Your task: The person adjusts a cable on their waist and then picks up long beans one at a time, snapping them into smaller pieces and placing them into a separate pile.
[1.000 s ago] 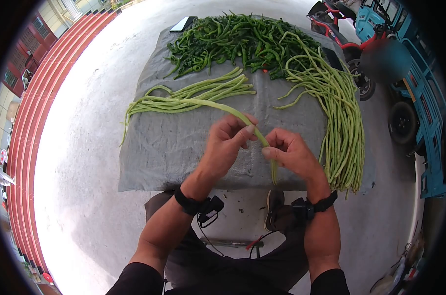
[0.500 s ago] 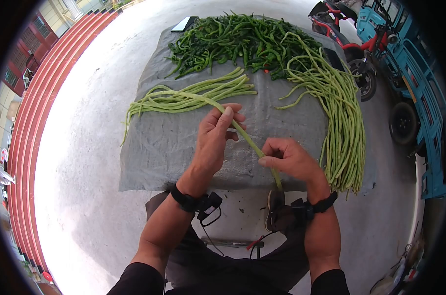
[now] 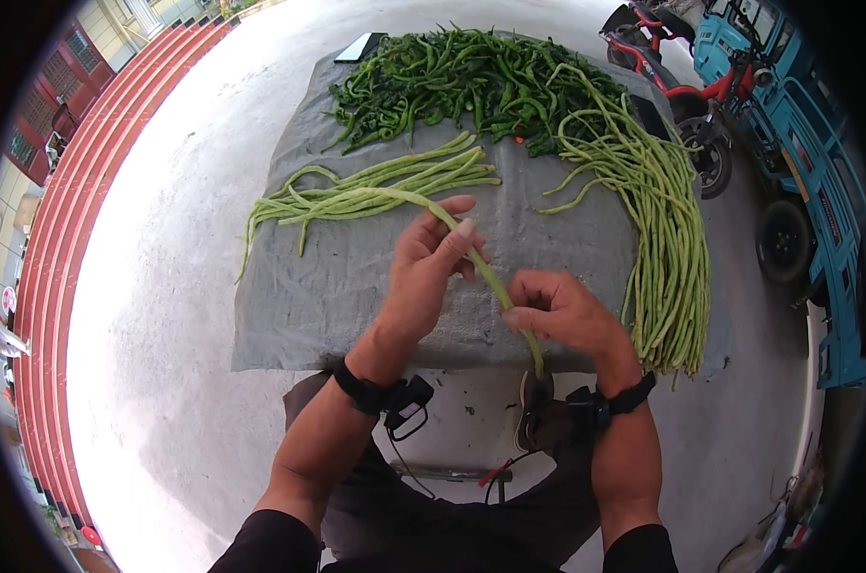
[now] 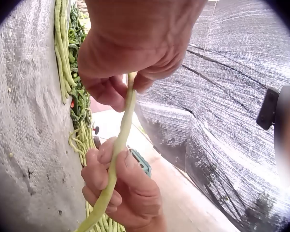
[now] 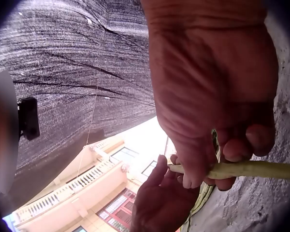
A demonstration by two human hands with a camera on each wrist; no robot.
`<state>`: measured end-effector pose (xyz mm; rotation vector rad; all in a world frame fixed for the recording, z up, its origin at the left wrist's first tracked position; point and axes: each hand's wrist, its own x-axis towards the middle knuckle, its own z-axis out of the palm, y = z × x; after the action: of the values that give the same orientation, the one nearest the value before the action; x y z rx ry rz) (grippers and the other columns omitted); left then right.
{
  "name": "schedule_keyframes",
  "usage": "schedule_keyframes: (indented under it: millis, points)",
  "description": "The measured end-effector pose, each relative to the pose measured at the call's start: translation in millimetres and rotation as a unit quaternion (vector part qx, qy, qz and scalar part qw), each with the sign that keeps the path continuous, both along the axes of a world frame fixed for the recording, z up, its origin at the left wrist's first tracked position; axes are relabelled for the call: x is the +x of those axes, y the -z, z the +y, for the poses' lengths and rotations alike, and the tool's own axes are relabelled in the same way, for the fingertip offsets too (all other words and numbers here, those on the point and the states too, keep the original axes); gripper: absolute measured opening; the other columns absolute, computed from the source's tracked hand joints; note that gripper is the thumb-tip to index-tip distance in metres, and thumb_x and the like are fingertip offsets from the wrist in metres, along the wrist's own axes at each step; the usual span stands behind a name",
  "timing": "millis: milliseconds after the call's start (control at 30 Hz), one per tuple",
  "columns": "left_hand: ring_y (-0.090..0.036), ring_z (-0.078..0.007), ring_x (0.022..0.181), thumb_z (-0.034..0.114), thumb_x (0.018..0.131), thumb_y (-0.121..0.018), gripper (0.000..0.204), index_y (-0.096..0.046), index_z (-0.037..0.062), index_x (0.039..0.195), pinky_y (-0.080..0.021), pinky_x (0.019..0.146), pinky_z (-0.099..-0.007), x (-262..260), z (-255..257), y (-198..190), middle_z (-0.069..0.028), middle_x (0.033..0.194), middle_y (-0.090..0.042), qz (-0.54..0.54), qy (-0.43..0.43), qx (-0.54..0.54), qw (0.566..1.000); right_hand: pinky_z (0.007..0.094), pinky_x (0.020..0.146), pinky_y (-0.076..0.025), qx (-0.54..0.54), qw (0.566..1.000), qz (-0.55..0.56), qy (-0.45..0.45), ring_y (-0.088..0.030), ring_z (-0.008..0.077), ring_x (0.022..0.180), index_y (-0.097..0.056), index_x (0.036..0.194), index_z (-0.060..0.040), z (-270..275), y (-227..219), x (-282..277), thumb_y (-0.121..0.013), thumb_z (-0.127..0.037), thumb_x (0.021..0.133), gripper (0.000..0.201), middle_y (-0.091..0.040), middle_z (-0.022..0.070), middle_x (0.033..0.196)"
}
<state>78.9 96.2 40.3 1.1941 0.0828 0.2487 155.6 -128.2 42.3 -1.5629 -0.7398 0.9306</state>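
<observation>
A long pale green bean (image 3: 490,277) runs between both hands above the grey cloth's near edge. The left hand (image 3: 426,263) pinches it between thumb and fingers. Lower and to the right, the right hand (image 3: 569,310) pinches the same bean, whose end hangs below the fingers. In the left wrist view the bean (image 4: 123,130) passes through both grips; the right wrist view shows the bean (image 5: 251,169) between the right thumb and fingers. Its far part lies over a small bunch of beans (image 3: 414,174) at the cloth's left.
On the grey cloth (image 3: 299,315) lie a heap of green peppers (image 3: 452,81) at the back and a large pile of long beans (image 3: 667,258) at the right. Two flat dark objects lie near the back corners. A blue cart (image 3: 824,210) stands beyond the right side.
The left hand has moved up and left along the bean from beside the right hand, then slightly back. The right hand has shifted slightly down; the bean's far part has moved on the small bunch.
</observation>
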Motion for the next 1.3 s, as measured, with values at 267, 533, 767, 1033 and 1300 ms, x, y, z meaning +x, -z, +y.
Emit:
schedule_keyframes:
  millis: [267,533,767,1033,1300]
  points:
    - [-0.068,-0.0165,0.09,0.037,0.118,-0.046,0.045,-0.063,0.0017,0.14,-0.052,0.075,-0.0311,5.6,28.8,-10.9,-0.0048,0.104,-0.068,-0.034,-0.08,0.07,0.994,0.0308,0.064,-0.04,-0.036,0.996,-0.082,-0.014,-0.045,0.0088,0.072,-0.06,0.085,-0.003,-1.2,0.7,2.1,-0.081,-0.019,0.091,0.026,-0.052,-0.0042,0.074]
    - [-0.067,-0.0167,0.092,0.038,0.119,-0.041,0.047,-0.061,0.002,0.142,-0.052,0.075,-0.0319,3.8,32.0,-22.9,-0.0055,0.104,-0.068,-0.08,-0.115,0.169,0.976,0.0294,0.067,-0.043,-0.083,0.987,-0.139,-0.027,-0.05,0.0075,0.074,-0.065,0.092,-0.0022,-5.8,5.7,3.1,-0.08,-0.018,0.093,0.021,-0.057,-0.0036,0.077]
    - [-0.066,-0.0152,0.093,0.041,0.119,-0.039,0.051,-0.064,0.0025,0.139,-0.053,0.08,-0.0342,6.1,53.5,-20.6,-0.0041,0.104,-0.068,-0.063,-0.186,0.109,0.974,0.0375,0.065,-0.046,-0.093,0.981,-0.17,-0.018,-0.054,0.0173,0.069,-0.063,0.089,-0.0012,-6.0,7.3,2.8,-0.08,-0.021,0.088,0.026,-0.06,0.0058,0.073]
    - [-0.054,-0.0089,0.079,0.041,0.117,-0.049,0.046,-0.07,0.0017,0.128,-0.042,0.069,-0.0274,7.3,63.6,-24.2,0.0011,0.092,-0.06,-0.055,-0.234,0.169,0.956,0.0391,0.067,-0.047,-0.123,0.972,-0.2,0.005,-0.055,0.0202,0.069,-0.063,0.09,-0.0011,-13.8,9.6,5.4,-0.08,-0.022,0.088,0.027,-0.061,0.0074,0.074]
    - [-0.046,-0.0052,0.066,0.034,0.115,-0.057,0.039,-0.073,-0.0008,0.125,-0.035,0.058,-0.0239,9.7,81.5,-13.5,0.0037,0.081,-0.053,-0.067,-0.214,0.053,0.973,0.0283,0.065,-0.045,-0.02,0.985,-0.111,0.129,-0.054,0.0057,0.074,-0.065,0.091,-0.002,-35.7,-4.3,17.2,-0.08,-0.014,0.094,0.019,-0.062,-0.0027,0.078]
